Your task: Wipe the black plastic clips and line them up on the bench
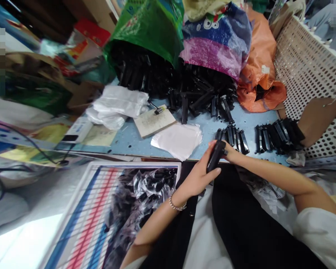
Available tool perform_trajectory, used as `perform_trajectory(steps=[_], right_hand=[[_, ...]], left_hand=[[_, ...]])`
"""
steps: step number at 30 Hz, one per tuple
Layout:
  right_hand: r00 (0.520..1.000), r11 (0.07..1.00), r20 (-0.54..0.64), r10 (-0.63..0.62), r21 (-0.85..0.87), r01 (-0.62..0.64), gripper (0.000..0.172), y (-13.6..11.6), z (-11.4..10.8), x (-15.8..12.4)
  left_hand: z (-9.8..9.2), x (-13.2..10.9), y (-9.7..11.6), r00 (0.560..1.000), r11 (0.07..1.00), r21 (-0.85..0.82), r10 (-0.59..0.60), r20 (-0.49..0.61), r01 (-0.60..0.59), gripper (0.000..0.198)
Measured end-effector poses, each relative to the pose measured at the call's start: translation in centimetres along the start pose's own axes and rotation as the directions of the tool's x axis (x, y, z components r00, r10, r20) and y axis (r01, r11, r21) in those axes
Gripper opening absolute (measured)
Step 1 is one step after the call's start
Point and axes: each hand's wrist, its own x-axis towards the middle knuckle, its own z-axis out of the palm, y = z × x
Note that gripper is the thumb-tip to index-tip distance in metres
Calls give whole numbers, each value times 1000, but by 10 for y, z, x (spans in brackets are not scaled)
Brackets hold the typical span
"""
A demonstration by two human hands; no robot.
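My left hand (197,177) is wrapped round a black, elongated plastic part (216,157), with the thumb along its near side. My right hand (231,152) grips the upper end of the same part, its fingers partly hidden behind it. Both hands are over the front edge of the blue table (123,144). Just beyond them lies a short row of similar black parts (233,137). A stack of thin white plastic bags (177,140) is to the left of the hands.
A second row of black parts (277,136) lies at right by a perforated white basket (316,78). Loose parts spill from a green bag (148,33) and a blue-and-pink bag (215,45). An orange sack (259,63) stands beside them. Bagged parts fill a crate (89,166) below left.
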Motion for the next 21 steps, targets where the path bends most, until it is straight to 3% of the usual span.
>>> perform_trajectory(steps=[2,4,5,7,9,11,13,16,18,19,21], right_hand=[[999,999,-36,14,-41,-15,58,-7,-3,-5],[991,959,-79,-107,-270,82,51,-16,-12,-8],[977,892,-56,-205,-421,163,47,-21,-18,-8],[923,675,86,-376,-657,336,42,-29,-27,-7],[856,474,256,-449,-744,471,39,-32,-32,-5],[818,396,357,-451,-741,542,40,-31,-32,-2],[851,460,338,-402,-729,507,43,-27,-28,0],[962,704,174,-209,-657,271,48,-23,-20,-1],[988,807,119,-95,-572,146,52,-23,-13,-6],[987,817,127,-95,-557,150,52,-24,-8,-10],[960,748,189,-208,-601,281,52,-24,3,-21]], left_hand=[[-4,-4,-1,997,998,-48,-36,-64,33,86],[-10,-4,0,990,991,-112,-80,-117,67,88],[-12,-3,0,988,988,-133,-92,-124,76,89],[-14,-1,3,988,982,-165,-110,-107,91,91],[-13,-1,5,988,973,-193,-139,-69,123,93],[-9,-1,5,985,965,-204,-172,-23,164,96],[-4,-2,2,983,963,-206,-182,-10,176,97],[-1,3,-8,983,958,-246,-168,-74,146,96],[-2,9,-15,977,958,-269,-145,-154,99,93],[-5,13,-17,971,962,-264,-123,-207,66,90],[-10,20,-21,950,976,-217,-65,-307,-3,83]])
